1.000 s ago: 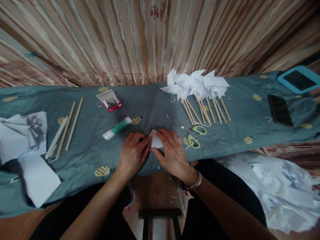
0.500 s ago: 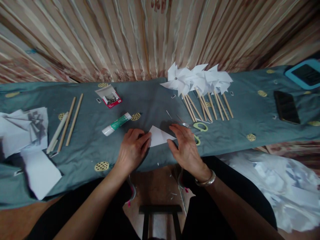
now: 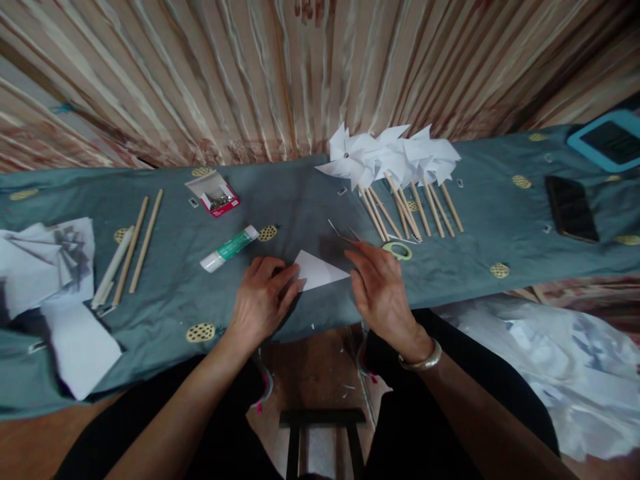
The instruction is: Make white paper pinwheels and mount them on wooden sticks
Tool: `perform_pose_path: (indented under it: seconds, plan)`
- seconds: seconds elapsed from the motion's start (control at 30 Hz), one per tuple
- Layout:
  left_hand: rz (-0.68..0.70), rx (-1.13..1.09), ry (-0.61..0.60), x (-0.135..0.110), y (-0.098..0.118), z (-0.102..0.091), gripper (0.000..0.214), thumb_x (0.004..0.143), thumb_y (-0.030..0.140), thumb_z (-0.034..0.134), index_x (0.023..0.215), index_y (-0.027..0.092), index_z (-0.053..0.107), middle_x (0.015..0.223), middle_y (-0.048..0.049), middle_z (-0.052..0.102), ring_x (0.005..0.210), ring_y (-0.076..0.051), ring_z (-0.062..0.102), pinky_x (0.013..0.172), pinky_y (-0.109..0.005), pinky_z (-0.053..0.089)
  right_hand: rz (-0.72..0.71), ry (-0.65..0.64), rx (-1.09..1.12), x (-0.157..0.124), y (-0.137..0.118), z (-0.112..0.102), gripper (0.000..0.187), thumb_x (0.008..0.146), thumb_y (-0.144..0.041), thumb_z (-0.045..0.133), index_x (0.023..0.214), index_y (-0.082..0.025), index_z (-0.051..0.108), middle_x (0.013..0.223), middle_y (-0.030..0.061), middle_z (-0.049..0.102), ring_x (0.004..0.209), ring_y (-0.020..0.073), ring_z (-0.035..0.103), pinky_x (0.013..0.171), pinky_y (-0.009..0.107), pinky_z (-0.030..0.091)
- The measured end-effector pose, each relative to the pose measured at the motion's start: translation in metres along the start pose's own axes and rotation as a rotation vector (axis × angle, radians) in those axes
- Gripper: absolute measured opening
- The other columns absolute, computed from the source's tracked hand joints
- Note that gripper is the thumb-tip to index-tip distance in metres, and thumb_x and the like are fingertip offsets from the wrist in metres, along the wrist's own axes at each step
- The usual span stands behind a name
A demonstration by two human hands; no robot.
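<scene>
A small triangle of folded white paper [image 3: 320, 272] lies on the cloth-covered table in front of me. My left hand [image 3: 263, 293] grips its left side, with thumb and fingertips at the edge. Just past the paper's right point is my right hand [image 3: 383, 287], its fingers stretched out and a little apart. Under and behind those fingers lie scissors with green handles [image 3: 404, 257]; their blades point away to the left, and the middle part is hidden. Whether my right fingers touch the scissors, I cannot tell.
Beyond the scissors lie several white paper pinwheels [image 3: 370, 157] on wooden sticks. Left are a glue stick [image 3: 230, 249], a box of metal pins [image 3: 215, 195], loose sticks [image 3: 146, 240] and stacked paper [image 3: 30, 267]. A phone [image 3: 571, 208] and blue-framed device [image 3: 613, 141] lie right.
My right hand has moved off the paper's right tip, slightly right, over the scissors. My left hand stays on the paper.
</scene>
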State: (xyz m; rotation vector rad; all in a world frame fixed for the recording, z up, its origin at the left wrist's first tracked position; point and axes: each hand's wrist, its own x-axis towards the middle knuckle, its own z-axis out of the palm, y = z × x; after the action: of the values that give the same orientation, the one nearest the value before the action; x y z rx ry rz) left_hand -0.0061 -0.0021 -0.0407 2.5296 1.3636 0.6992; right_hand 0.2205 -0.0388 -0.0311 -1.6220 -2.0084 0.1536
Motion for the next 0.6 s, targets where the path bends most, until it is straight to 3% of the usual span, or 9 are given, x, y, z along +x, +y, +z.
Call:
perform_pose_path:
  seconds: [0.23, 0.6]
  plan:
    - [-0.010, -0.023, -0.007, 0.000, 0.000, 0.001, 0.031, 0.092, 0.041, 0.057, 0.108, 0.017, 0.070, 0.096, -0.0102, 0.061, 0.089, -0.025, 0.057, 0.081, -0.040, 0.052, -0.245, -0.171, 0.060, -0.008, -0.020, 0.005, 0.036, 0.093, -0.008, 0.041, 0.119, -0.017, 0.064, 0.127, 0.0129, 0.064, 0.114, 0.0278, 0.055, 0.098, 0.049, 0.051]
    - [0.008, -0.055, -0.048, -0.004, -0.006, -0.003, 0.034, 0.092, 0.041, 0.058, 0.115, 0.016, 0.068, 0.100, -0.0099, 0.061, 0.092, -0.025, 0.056, 0.083, -0.040, 0.052, -0.275, -0.198, 0.069, -0.008, -0.019, 0.003, 0.033, 0.093, -0.006, 0.043, 0.118, -0.013, 0.064, 0.123, 0.0138, 0.066, 0.112, 0.0269, 0.057, 0.098, 0.045, 0.053]
